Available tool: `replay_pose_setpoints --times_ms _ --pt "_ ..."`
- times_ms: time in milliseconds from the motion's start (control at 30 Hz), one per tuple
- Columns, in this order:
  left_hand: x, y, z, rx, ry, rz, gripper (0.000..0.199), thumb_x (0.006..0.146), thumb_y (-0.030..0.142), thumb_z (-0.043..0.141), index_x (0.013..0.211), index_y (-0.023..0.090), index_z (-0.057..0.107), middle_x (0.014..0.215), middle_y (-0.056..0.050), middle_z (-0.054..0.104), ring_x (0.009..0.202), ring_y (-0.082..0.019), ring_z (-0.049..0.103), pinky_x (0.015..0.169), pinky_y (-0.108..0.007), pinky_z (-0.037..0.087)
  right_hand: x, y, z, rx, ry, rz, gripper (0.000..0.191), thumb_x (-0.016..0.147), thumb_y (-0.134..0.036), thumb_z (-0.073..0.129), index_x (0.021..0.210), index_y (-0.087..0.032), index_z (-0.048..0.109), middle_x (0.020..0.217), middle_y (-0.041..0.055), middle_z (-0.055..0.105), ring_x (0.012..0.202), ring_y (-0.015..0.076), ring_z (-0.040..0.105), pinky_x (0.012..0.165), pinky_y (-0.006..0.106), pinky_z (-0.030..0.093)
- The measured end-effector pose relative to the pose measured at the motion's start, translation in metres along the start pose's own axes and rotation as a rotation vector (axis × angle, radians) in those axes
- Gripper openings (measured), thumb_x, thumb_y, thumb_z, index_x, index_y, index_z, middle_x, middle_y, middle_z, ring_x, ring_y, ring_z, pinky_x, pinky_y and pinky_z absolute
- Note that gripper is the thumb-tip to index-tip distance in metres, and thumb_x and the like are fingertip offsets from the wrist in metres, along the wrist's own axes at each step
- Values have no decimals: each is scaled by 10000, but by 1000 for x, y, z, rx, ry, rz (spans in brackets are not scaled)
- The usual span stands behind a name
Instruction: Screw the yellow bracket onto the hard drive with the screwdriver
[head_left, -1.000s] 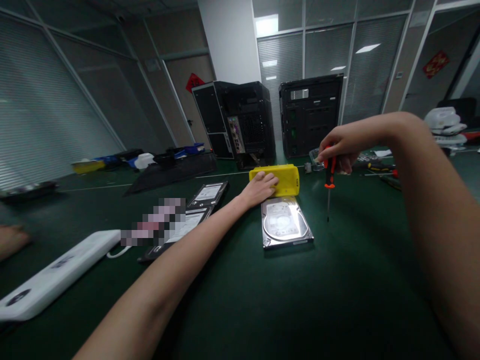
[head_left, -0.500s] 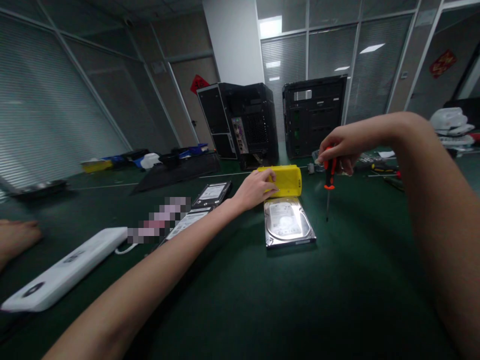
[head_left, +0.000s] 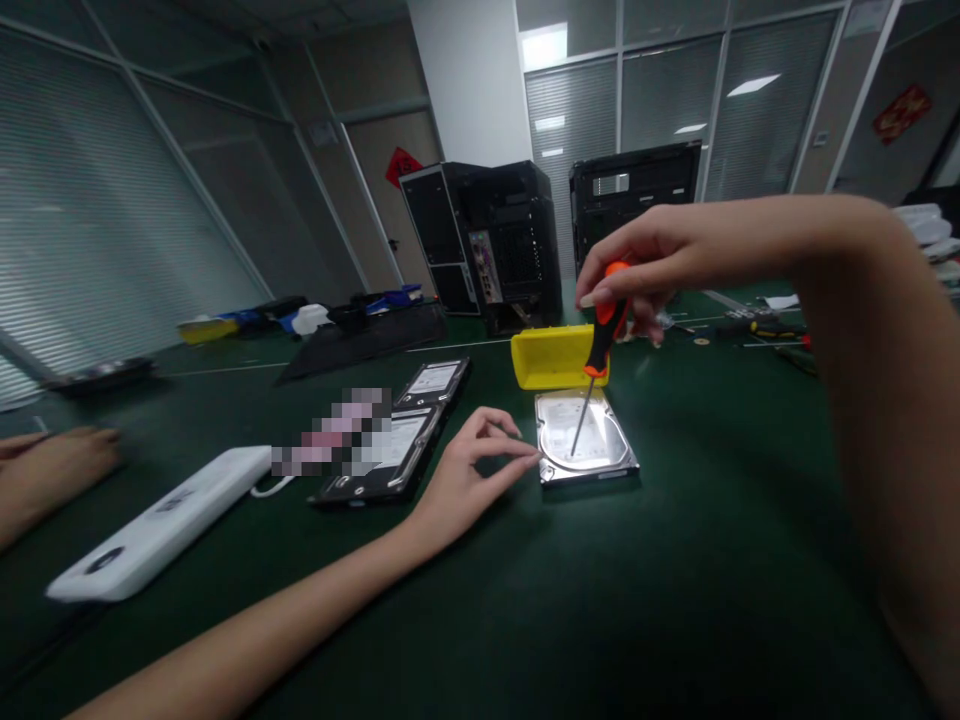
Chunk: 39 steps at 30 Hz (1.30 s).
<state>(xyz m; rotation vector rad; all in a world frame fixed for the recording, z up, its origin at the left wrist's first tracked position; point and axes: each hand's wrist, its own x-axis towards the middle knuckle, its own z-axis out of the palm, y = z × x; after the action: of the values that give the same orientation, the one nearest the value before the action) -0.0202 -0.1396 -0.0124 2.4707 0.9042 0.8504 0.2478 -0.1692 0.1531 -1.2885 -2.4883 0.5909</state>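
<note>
A silver hard drive lies flat on the dark green table in front of me. My right hand grips a screwdriver with an orange and black handle; its shaft slants down and the tip is over the drive's lower left part. Whether the tip touches the drive I cannot tell. At the drive's left edge is my left hand, its thumb and fingers apart and the fingertips at or close to that edge. Just behind the drive stands a yellow plastic bin.
Left of my left hand lie two more hard drives. A white power bank with a cable is further left, near another person's hand. Computer cases stand at the back. Tools lie at the right.
My left hand has left the yellow bin and come down to the drive's left side. My right hand has carried the screwdriver left, from beside the drive to over it.
</note>
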Motion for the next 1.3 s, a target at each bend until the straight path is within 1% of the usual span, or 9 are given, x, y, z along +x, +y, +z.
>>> replay_pose_setpoints --times_ms 133,233,333,467,633,867,1100,1300 --pt "-1 -2 1 -47 -50 -51 179 803 342 554 891 245 677 991 -38 474 922 -172 486 796 -337 439 12 -5 9 -58 71 -23 394 803 -424 480 1078 -160 579 903 45 645 739 119 609 616 214 459" --pt "-1 -5 2 -65 -61 -60 183 805 344 550 892 242 676 985 -36 474 924 -169 487 796 -334 438 18 -7 17 -100 65 -31 361 800 -440 471 1019 -186 604 931 28 641 781 123 609 616 202 452" --pt "-2 -7 3 -61 -58 -63 181 808 341 548 891 244 676 979 -32 479 926 -166 485 806 -336 431 22 -9 23 -126 52 -28 347 800 -442 467 1010 -205 608 969 16 635 821 128 605 640 203 449" --pt "-2 -9 4 -67 -45 -66 184 811 341 543 903 248 672 988 -33 484 924 -168 482 796 -338 432 24 -11 28 -126 63 -1 328 805 -419 463 1004 -203 609 976 10 633 868 139 597 674 213 444" --pt "-1 -9 4 -86 -53 -67 187 815 339 540 923 251 665 997 -31 473 915 -161 488 770 -319 436 25 -11 29 -103 78 2 325 815 -402 449 1008 -192 605 967 10 630 894 145 589 702 222 439" --pt "-2 -10 5 -84 -52 -67 194 814 339 540 925 241 666 998 -34 482 925 -162 488 792 -324 431 26 -11 29 -139 81 3 363 801 -451 456 1022 -203 604 996 13 622 878 141 592 678 208 443" --pt "-3 -10 4 -104 -67 -91 207 816 358 535 927 239 663 1009 -33 477 887 -157 492 714 -292 426 25 -14 31 -130 88 -12 381 805 -461 448 1025 -189 598 1011 28 619 859 138 593 669 210 442" --pt "-2 -10 4 -122 -72 -106 215 816 369 532 923 234 662 1019 -34 473 884 -158 483 714 -288 415 27 -11 31 -160 112 -83 404 813 -471 434 1027 -171 599 984 36 620 839 134 591 651 219 438"
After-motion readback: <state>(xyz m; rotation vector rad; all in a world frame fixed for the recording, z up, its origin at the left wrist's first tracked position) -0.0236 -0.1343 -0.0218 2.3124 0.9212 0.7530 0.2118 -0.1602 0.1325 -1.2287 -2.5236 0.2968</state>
